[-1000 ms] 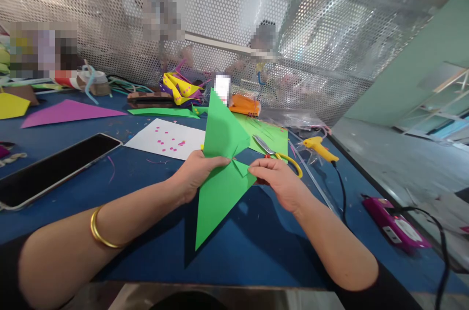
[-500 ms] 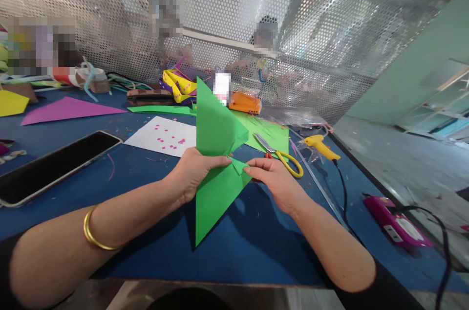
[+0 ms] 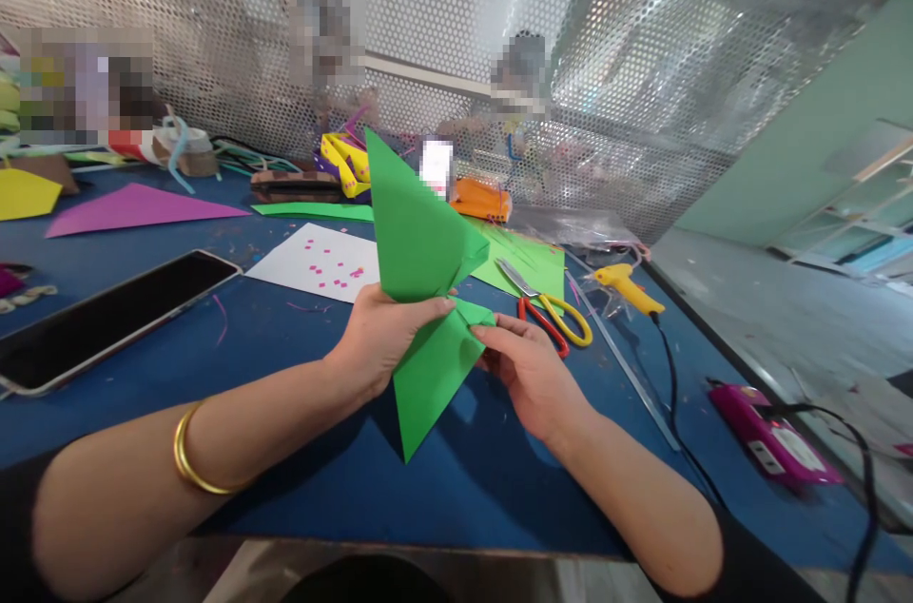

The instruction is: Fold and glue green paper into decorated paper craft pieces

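A folded sheet of green paper (image 3: 417,227) is held up over the blue table, spread in two wing-like halves that meet at a pinched middle. My left hand (image 3: 378,332) grips it at that middle, thumb laid along the front and fingers hidden behind. At the paper's lower right corner, my right hand (image 3: 528,360) pinches a small folded flap between thumb and fingers. Just beyond the right hand lie scissors (image 3: 553,318) with one red and one yellow handle, partly over a light green sheet (image 3: 546,270).
A phone (image 3: 121,318) and a white sheet with pink dots (image 3: 314,265) lie left, a purple sheet (image 3: 139,211) behind them. Rightward are a yellow glue gun (image 3: 628,287) with its cord, a clear strip (image 3: 628,365) and a magenta power strip (image 3: 774,437). Perforated metal mesh (image 3: 428,23) stands behind.
The green paper has tilted, its top leaning left and its lower tip moving right. My right hand has bent the lower right corner over further and dropped slightly, uncovering the red scissor handle.
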The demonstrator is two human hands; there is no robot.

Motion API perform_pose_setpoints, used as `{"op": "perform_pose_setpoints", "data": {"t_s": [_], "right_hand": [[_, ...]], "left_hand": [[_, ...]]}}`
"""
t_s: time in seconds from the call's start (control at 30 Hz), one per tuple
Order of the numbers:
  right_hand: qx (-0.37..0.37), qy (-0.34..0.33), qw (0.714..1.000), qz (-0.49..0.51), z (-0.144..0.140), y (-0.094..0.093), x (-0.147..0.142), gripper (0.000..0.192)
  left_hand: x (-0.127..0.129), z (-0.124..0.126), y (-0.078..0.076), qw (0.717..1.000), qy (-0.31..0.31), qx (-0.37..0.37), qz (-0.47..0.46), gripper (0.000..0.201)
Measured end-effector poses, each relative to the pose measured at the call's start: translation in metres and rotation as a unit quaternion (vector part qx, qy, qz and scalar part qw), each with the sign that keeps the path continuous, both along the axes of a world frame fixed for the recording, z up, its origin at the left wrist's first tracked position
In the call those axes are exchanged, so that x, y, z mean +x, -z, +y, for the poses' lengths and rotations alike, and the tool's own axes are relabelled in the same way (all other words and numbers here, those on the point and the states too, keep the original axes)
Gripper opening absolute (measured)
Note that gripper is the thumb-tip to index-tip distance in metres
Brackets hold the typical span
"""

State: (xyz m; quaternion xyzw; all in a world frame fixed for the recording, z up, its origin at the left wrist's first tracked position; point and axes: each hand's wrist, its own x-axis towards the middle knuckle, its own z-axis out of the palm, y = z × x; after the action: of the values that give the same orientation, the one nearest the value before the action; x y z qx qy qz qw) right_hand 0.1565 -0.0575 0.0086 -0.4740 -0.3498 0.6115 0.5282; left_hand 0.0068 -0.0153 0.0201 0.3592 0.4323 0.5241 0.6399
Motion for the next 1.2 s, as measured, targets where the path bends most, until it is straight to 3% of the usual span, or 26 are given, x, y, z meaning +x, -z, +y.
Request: {"op": "perform_pose_setpoints", "data": {"t_s": [0.63,0.83,1.0,1.1,1.2], "right_hand": [[0.011,0.036,0.999,-0.028,0.001,0.005,-0.003,0.025],[0.003,0.036,0.999,-0.024,0.003,0.004,-0.001,0.023],[0.012,0.046,0.998,-0.041,0.01,0.004,0.008,0.021],[0.041,0.069,0.995,-0.064,0.014,0.001,0.016,0.02],[0.084,0.11,0.985,-0.098,0.018,-0.004,0.028,0.018]], "left_hand": [[0.002,-0.002,0.0,1.0,0.001,-0.012,0.01,0.033],[0.0,0.0,-0.001,0.998,0.045,-0.052,-0.012,0.035],[-0.002,0.005,0.0,0.997,0.072,-0.033,-0.016,0.04],[-0.005,0.013,0.003,0.998,0.053,0.01,0.021,0.039],[-0.01,0.022,0.005,0.996,-0.04,0.067,0.049,0.039]]}}
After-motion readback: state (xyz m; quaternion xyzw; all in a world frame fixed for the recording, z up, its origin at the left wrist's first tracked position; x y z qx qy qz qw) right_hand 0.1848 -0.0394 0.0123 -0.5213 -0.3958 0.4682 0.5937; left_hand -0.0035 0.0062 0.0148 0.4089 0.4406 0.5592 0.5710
